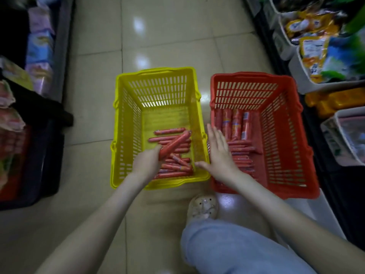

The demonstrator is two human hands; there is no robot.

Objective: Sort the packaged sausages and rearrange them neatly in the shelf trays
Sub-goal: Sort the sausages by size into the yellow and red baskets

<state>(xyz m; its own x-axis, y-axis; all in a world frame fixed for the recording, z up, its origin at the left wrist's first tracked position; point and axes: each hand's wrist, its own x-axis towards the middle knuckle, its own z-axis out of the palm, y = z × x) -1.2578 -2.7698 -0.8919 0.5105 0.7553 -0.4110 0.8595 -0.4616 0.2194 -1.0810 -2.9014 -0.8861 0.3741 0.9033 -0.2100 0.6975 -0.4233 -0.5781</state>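
down on the tiled floor [167, 36] of a shop aisle, two slotted baskets sit side by side and close together: a yellow basket [118, 123] on the left and a red basket [296, 107] on the right. the left hand [147, 163] is curled round one red-wrapped sausage [174, 144], which slants up above the loose sausages [173, 167] lying in a jumble in the near half of the yellow basket. the right hand [219, 153] is spread flat, fingers straight and thumb out, holding nothing, over the near-left part of the red basket. there a crosswise stack [241, 153] lies tidy, with a lengthwise row [237, 123] behind it. this looks like the sorting step, one piece at a time from the jumbled basket to the ordered one, with the shelf trays [296, 62] not yet filled from it. the next move likely calls for carrying the held sausage over both rims and laying it parallel to its like, the flat hand steadying the stack. the floor is glossy and throws back ceiling lights. white trays of yellow snack packets [316, 46] line the right, a dark crate [29, 175] stands at the left, and a bent knee [227, 250] in blue cloth and a pale shoe [203, 206] show nearest the camera.
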